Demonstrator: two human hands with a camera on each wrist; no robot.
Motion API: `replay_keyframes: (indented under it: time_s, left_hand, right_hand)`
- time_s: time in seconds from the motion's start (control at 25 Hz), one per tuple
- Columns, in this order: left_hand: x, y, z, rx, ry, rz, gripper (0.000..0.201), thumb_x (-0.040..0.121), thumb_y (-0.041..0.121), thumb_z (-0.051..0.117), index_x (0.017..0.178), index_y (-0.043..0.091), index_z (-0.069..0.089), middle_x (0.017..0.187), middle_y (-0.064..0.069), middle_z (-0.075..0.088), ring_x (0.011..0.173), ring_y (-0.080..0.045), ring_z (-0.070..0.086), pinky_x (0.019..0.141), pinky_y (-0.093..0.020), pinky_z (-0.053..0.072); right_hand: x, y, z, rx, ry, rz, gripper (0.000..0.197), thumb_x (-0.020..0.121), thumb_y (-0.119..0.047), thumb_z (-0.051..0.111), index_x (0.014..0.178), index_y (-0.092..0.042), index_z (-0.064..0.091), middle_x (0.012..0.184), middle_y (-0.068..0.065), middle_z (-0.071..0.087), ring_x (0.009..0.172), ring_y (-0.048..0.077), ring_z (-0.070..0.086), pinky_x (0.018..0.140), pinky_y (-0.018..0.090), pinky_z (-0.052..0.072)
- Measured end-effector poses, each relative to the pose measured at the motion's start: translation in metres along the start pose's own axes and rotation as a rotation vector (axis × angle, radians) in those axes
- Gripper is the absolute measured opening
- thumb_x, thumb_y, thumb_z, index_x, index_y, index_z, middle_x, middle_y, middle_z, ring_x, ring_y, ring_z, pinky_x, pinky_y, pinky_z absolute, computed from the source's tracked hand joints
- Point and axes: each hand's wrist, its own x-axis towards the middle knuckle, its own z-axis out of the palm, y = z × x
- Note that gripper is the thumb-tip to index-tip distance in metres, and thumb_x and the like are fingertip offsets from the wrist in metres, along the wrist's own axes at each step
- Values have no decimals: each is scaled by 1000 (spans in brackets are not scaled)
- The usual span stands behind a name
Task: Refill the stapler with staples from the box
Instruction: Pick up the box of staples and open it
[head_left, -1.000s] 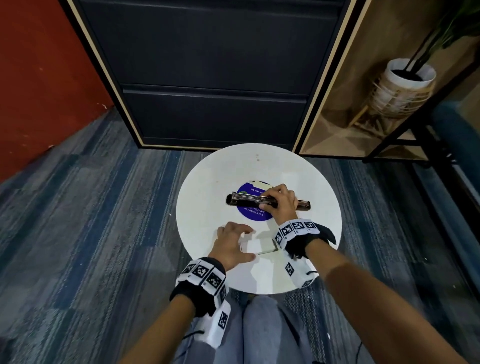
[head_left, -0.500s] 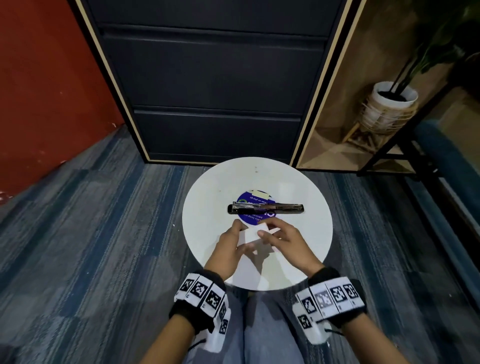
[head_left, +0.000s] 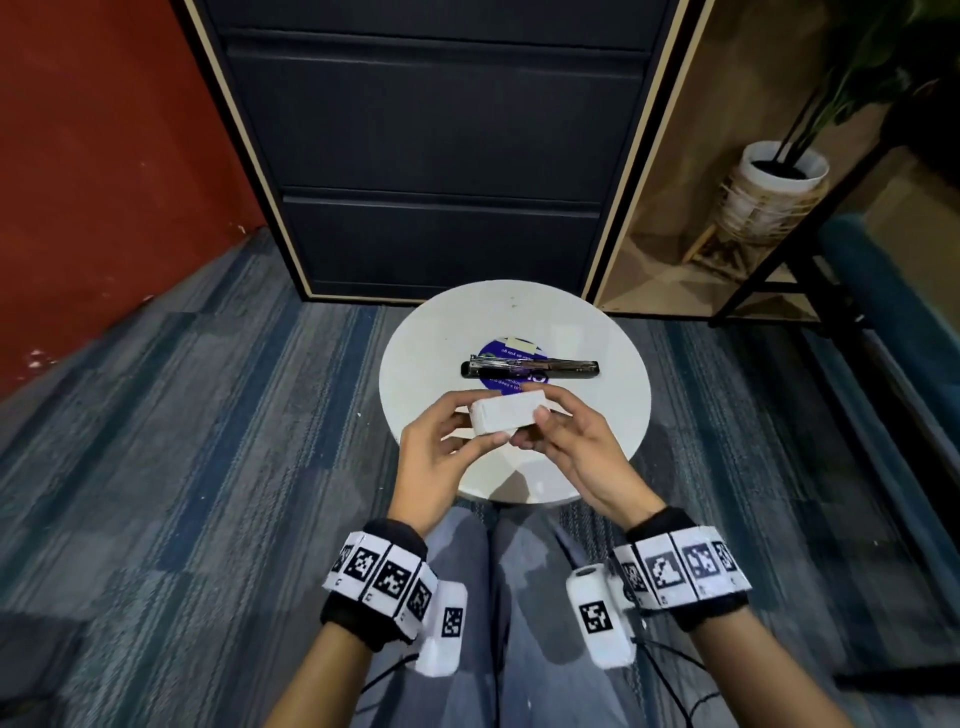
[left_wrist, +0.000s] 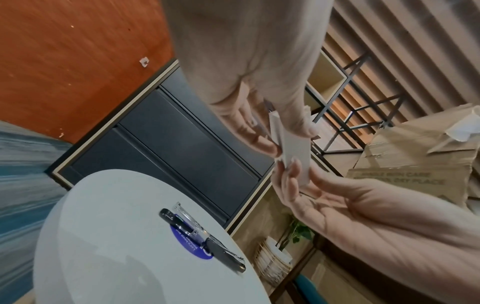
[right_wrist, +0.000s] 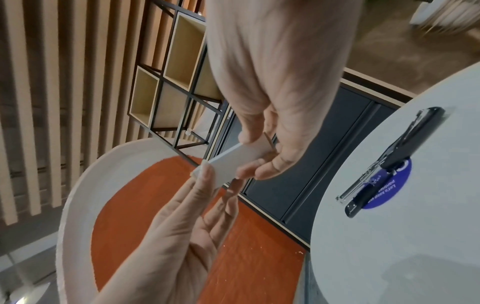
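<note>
Black stapler on table, plant beyond

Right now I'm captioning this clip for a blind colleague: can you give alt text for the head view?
Two hands, left hand and right hand, hold a small white box between them above a round white table. An opened stapler lies on the table beyond, before a dark cabinet.

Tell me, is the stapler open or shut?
Open. The stapler lies on the table with its silver staple rail lifted away from the black body.
</note>
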Motion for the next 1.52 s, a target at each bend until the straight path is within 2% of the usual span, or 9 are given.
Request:
replay_keyframes:
  time_s: [0.16,0.36,0.52,0.6,0.8,1.0,1.24,1.4,1.52]
  left_hand:
    - [-2,8,1,47,88,52,36,72,6,80,104,12,63,104,0,72,88,-13,72,80,-32,58]
    - [0,14,1,94,106,50,35,69,11,83,95,16,60,97,4,73,80,-18,74,77,-33,60]
    - [6,18,-2,138,-60,49,36,73,8,80,95,14,52,109,-10,70,88,-26,72,76,-39,60]
    - [9,20,-5,181,-127,52,36,74,9,79,94,13,49,110,-10,69,89,-27,71,75,-39,60]
    - [12,22,-4,214,-92,94,38,71,12,82,87,25,51,107,-10,71,82,-24,74,71,-36,62]
    - [15,21,-2,194,-31,89,40,67,8,84,91,9,52,105,-10,74,77,-23,76,69,-31,63]
    - [21,21,-8,201,-205,51,35,72,1,80,87,5,48,110,-5,71,85,-21,76,71,-32,62]
    - [28,17,-13,98,-247,1,29,79,3,74,80,19,50,112,-17,69,76,-19,68,72,-32,55]
    - [28,12,-10,-17,-256,-54,12,91,6,58,87,17,54,94,1,68,79,-13,66,80,-27,58]
  right_hand:
    - [-2,1,5,153,-14,35,53,64,-38,76,108,-16,60,80,5,74,71,16,70,74,23,58]
    - [0,1,6,228,-15,95,47,66,-30,69,109,-13,59,80,8,75,70,15,70,72,21,58]
    - [2,4,3,225,18,121,44,72,-27,64,113,-15,57,82,7,74,71,13,69,73,21,58]
    - [3,4,3,226,41,131,30,86,-20,55,115,-14,55,82,5,74,70,13,70,73,21,58]
    - [5,3,3,236,71,143,25,98,-7,39,119,-12,53,76,7,73,68,13,71,71,21,59]
    - [7,2,3,217,79,138,23,98,-9,40,114,-16,56,78,5,74,69,12,71,74,22,58]
    - [10,5,2,242,89,146,31,82,-18,53,113,-15,57,84,4,73,67,13,69,75,24,58]
    - [13,7,4,346,150,215,21,98,-7,37,108,-13,55,74,9,73,60,14,69,66,23,59]
    - [15,4,5,423,181,261,29,100,-2,30,101,-14,57,68,6,73,56,14,67,61,22,59]
